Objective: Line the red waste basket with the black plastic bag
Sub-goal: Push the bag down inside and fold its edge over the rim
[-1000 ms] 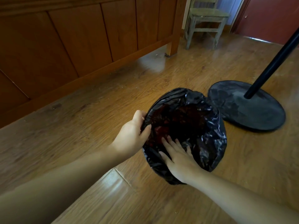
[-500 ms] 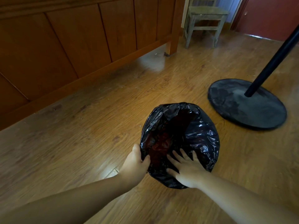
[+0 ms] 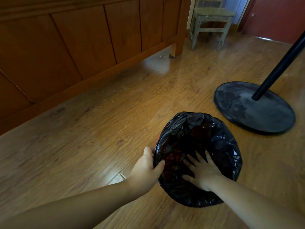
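The black plastic bag [image 3: 219, 142] is draped over the round waste basket on the wooden floor and folded down around its rim. Only a sliver of the red waste basket [image 3: 158, 138] shows at the left edge, and red glints through the thin plastic inside. My left hand [image 3: 146, 169] grips the bag-covered rim on the left, thumb inside and fingers outside. My right hand [image 3: 202, 172] lies inside the opening with fingers spread, pressing the bag against the near wall.
A black round stand base [image 3: 257, 111] with a slanting pole [image 3: 280, 65] sits just right of the basket. A wooden bed frame panel [image 3: 74, 47] runs along the left. A small wooden chair [image 3: 212, 20] and a red door [image 3: 277, 17] stand at the back.
The basket sits nearer to me and farther from the stand base than a second ago. My right hand has slid deeper into the bag; my left hand keeps its hold on the rim.
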### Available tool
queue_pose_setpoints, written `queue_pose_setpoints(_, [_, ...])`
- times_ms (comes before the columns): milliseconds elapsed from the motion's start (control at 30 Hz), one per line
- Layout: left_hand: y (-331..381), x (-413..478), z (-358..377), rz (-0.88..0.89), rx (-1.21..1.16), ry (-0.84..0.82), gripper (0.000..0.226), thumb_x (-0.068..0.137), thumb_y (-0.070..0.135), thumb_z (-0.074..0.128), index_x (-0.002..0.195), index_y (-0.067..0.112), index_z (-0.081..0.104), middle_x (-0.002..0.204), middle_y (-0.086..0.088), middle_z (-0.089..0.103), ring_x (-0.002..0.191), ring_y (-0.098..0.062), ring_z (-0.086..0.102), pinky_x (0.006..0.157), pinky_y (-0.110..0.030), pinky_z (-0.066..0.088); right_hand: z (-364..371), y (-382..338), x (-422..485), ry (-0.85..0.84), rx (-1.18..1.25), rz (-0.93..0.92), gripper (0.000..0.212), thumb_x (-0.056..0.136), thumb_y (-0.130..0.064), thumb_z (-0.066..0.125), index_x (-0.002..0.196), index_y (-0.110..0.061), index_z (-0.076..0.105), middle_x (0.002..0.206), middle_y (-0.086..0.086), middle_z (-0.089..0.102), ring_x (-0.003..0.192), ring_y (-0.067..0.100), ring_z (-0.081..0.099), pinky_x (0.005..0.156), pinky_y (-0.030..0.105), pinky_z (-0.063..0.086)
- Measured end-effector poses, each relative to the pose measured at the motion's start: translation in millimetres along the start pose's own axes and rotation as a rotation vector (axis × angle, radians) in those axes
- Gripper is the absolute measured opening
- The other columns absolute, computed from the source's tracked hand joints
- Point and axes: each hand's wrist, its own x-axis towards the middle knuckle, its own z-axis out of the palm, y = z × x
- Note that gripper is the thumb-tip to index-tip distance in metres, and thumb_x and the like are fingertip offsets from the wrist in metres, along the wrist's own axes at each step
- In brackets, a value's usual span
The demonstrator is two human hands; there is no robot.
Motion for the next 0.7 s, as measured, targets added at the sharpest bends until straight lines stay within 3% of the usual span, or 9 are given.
queue_pose_setpoints(133, [-2, 4, 0, -0.065, -0.107, 0.060, 0.025, 0.090, 0.026, 0.051, 0.107, 0.024, 0.033, 0.098, -0.005, 0.064, 0.081, -0.023, 0.068, 0.072, -0.047, 0.058, -13, -5, -2, 0.134, 0.224, 0.002, 0.059, 0.092, -0.052, 0.023, 0.143, -0.025, 0.010, 0.155, -0.002, 0.004, 0.140, 0.024, -0.009, 0.106, 0.052, -0.018])
queue_pose_setpoints(300, [-3, 2, 3, -0.123, -0.221, 0.067, 0.011, 0.091, 0.023, 0.049, 0.096, 0.020, 0.038, 0.096, -0.009, 0.065, 0.077, -0.019, 0.070, 0.059, -0.027, 0.059, -29, -27, -7, 0.170, 0.585, 0.029, 0.054, 0.092, -0.054, 0.022, 0.142, -0.035, 0.009, 0.155, -0.006, 0.004, 0.141, 0.024, -0.004, 0.106, 0.057, -0.012])
queue_pose_setpoints(500, [-9, -4, 1, -0.105, -0.207, 0.040, 0.017, 0.091, 0.025, 0.051, 0.103, 0.018, 0.041, 0.097, -0.016, 0.066, 0.082, -0.030, 0.067, 0.063, -0.032, 0.060, -18, -61, -1, -0.030, 0.480, -0.019, 0.052, 0.089, -0.060, 0.009, 0.139, -0.046, -0.002, 0.154, -0.012, 0.002, 0.139, 0.025, -0.012, 0.103, 0.063, -0.012])
queue_pose_setpoints(633, [-14, -7, -3, -0.149, -0.289, 0.047, 0.014, 0.090, 0.027, 0.053, 0.097, 0.032, 0.043, 0.094, -0.011, 0.067, 0.070, -0.016, 0.068, 0.056, -0.021, 0.055, -22, -60, 3, -0.021, 0.435, -0.002, 0.055, 0.088, -0.061, 0.010, 0.139, -0.044, -0.004, 0.155, -0.009, 0.001, 0.139, 0.026, -0.013, 0.104, 0.062, -0.011])
queue_pose_setpoints(700, [-10, -3, -4, -0.179, -0.343, 0.069, 0.016, 0.089, 0.028, 0.054, 0.099, 0.033, 0.043, 0.091, -0.009, 0.068, 0.067, -0.017, 0.069, 0.055, -0.022, 0.055, -32, -55, 2, 0.035, 0.437, -0.019, 0.056, 0.089, -0.060, 0.013, 0.140, -0.041, 0.000, 0.155, -0.008, 0.001, 0.140, 0.026, -0.011, 0.105, 0.061, -0.010])
